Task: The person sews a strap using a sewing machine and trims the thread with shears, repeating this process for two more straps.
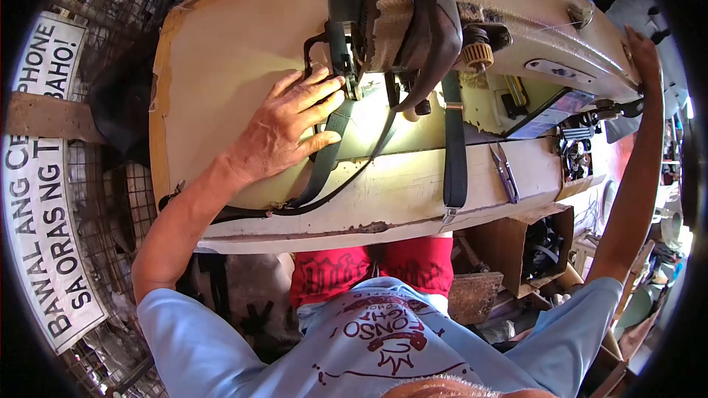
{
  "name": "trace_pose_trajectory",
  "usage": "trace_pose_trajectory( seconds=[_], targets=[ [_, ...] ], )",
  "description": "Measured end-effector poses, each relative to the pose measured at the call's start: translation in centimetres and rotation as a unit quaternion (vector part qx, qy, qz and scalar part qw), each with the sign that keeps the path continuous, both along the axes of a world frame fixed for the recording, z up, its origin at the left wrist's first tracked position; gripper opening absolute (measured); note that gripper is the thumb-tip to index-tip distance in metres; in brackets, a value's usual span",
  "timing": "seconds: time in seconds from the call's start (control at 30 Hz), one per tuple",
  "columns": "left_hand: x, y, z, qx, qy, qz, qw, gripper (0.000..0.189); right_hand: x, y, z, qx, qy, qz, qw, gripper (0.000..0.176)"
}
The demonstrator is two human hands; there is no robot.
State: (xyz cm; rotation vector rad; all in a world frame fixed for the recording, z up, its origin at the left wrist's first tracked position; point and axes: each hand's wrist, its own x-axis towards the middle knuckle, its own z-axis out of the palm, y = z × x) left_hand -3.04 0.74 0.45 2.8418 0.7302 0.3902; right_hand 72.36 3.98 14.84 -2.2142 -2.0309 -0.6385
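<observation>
Cream chipped table (221,51), left hand (284,129) pressing dark strap (324,166), wire-mesh wall (99,66)

You have one sewing machine (516,7) and one worn table (221,51). Two of your hands show: one left hand (284,133) and one right hand (643,55). I count two dark webbing straps, the slanting strap (324,162) and the hanging strap (455,155). A third may be bunched at the machine head, where the view is cluttered. Add one pair of thread snips (505,173), one yellow knob (478,54), one cardboard box (509,243) and one lettered sign (51,206).
</observation>
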Motion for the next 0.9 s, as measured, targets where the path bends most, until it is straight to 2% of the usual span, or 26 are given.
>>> trace_pose_trajectory(
  seconds=[0.07,0.13,0.17,0.27,0.33,0.37,0.4,0.43,0.5,0.57,0.6,0.67,0.7,0.77,0.87,0.9],
  targets=[
    [0.0,0.0,-0.1,0.000,0.006,0.001,1.000,0.046,-1.4,-0.6,-0.2,0.009,0.039,-0.019,0.999,0.037],
    [0.0,0.2,0.0,-0.004,0.006,0.000,1.000,0.047,-0.8,-0.5,-0.2,0.011,0.014,0.014,1.000,0.037],
    [-0.1,0.3,0.1,-0.011,0.003,-0.002,1.000,0.047,3.0,0.2,-0.5,-0.001,-0.025,0.049,0.998,0.037],
    [-0.2,1.3,0.6,-0.053,-0.003,-0.011,0.999,0.049,4.8,0.2,-0.6,-0.007,-0.157,0.134,0.978,0.037],
    [-0.2,1.3,0.7,-0.063,-0.008,-0.015,0.998,0.050,3.3,-1.3,-0.4,-0.008,-0.152,0.165,0.975,0.037],
    [-0.2,1.2,0.5,-0.054,-0.012,-0.016,0.998,0.051,1.7,-3.4,-0.1,-0.008,-0.100,0.169,0.980,0.036],
    [-0.3,1.2,0.4,-0.045,-0.016,-0.016,0.999,0.052,0.5,-5.5,-0.5,0.029,0.051,0.100,0.993,0.034],
    [-0.3,1.2,0.4,-0.038,-0.002,-0.019,0.999,0.053,-0.8,-7.6,-1.0,0.093,0.204,0.042,0.974,0.034],
    [-0.5,1.2,0.0,-0.030,-0.003,-0.015,0.999,0.053,-0.3,-12.9,-9.7,0.257,0.262,-0.131,0.921,0.037],
    [-0.4,1.4,-0.1,-0.020,0.005,-0.016,1.000,0.053,-1.1,-18.0,-19.8,0.285,0.098,-0.155,0.941,0.039],
    [-0.3,1.3,0.2,-0.013,0.012,-0.015,1.000,0.053,-3.0,-18.8,-21.7,0.253,0.122,-0.143,0.949,0.038],
    [-0.1,1.4,0.7,-0.002,0.025,-0.012,1.000,0.053,3.6,-20.3,-19.1,0.315,0.096,-0.108,0.938,0.039],
    [-0.1,1.3,0.9,-0.001,0.032,-0.013,0.999,0.053,2.9,-20.2,-15.9,0.317,0.047,-0.082,0.944,0.036],
    [-0.1,1.4,1.1,0.038,0.042,-0.023,0.998,0.056,-5.1,-17.2,-7.7,0.272,-0.127,-0.026,0.954,0.035],
    [-0.3,1.4,0.1,-0.015,0.011,-0.032,0.999,0.056,-2.4,-10.3,0.0,0.194,-0.191,0.060,0.960,0.039],
    [-0.2,1.1,0.1,-0.010,0.007,-0.025,1.000,0.056,-5.0,-7.8,1.1,0.207,0.031,0.028,0.977,0.037]
  ],
)
